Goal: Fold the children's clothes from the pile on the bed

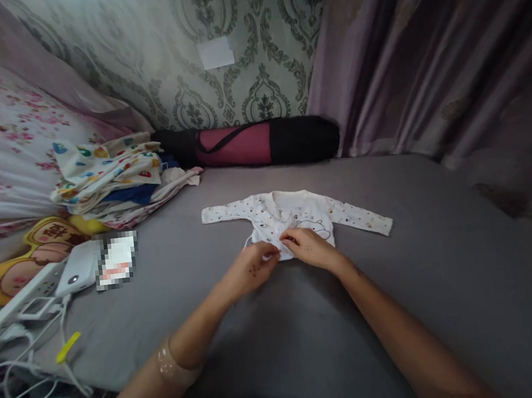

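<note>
- Two bare hands meet at the near part of a small white shirt [267, 214], which lies on the grey bed [443, 256] with its neckline far and its sleeves spread left and right.
- The left hand [253, 269] is closed in a pinch at the shirt's near edge, its fingertips low on the front.
- The right hand [312, 248] pinches just beside it, a little farther up, finger and thumb together over the front; the exact bit of cloth between the fingertips is too small to tell.
- Good handling here calls for light fingertip grips, with one hand steadying the cloth while the other works, so the front stays flat and the sleeves keep their spread.
- A thin white tie [247, 241] shows by the shirt's left side; it is best kept from getting caught under the cloth.
- Pulling hard could bunch the front or skew the printed animal face [314, 227].
- Folded clothes [110, 168] lie far left, beside a black and dark red bag [251, 143] along the wall.
</note>
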`<action>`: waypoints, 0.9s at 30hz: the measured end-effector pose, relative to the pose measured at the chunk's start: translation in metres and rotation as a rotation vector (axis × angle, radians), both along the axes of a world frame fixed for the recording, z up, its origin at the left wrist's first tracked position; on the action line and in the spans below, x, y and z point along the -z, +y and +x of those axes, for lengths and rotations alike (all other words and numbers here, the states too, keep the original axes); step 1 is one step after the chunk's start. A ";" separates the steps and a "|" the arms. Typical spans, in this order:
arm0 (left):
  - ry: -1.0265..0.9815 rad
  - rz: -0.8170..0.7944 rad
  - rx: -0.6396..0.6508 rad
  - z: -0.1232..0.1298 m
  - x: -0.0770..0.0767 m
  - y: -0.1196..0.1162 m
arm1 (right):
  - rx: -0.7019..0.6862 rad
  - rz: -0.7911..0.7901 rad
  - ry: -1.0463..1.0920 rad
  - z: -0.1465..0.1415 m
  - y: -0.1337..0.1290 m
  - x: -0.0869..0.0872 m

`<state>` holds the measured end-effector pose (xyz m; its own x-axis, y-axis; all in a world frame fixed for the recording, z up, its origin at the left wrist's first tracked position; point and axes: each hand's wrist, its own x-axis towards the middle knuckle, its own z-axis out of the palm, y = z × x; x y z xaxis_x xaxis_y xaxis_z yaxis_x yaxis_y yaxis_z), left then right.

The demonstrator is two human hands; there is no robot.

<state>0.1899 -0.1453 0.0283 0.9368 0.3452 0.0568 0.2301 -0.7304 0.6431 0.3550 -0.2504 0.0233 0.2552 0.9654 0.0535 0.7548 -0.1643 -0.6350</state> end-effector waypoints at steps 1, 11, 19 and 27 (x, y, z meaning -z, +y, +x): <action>0.017 0.006 -0.090 -0.002 0.001 0.011 | -0.031 -0.033 -0.008 0.000 -0.001 0.000; 0.075 0.109 -0.496 -0.010 0.004 0.127 | 0.021 -0.023 0.022 0.044 0.007 -0.005; 0.011 0.218 -0.218 0.064 0.001 0.156 | 0.532 -0.137 -0.268 0.126 0.047 -0.002; 0.039 0.257 -0.042 0.136 0.019 0.164 | 0.484 -0.213 -0.358 0.143 0.065 0.021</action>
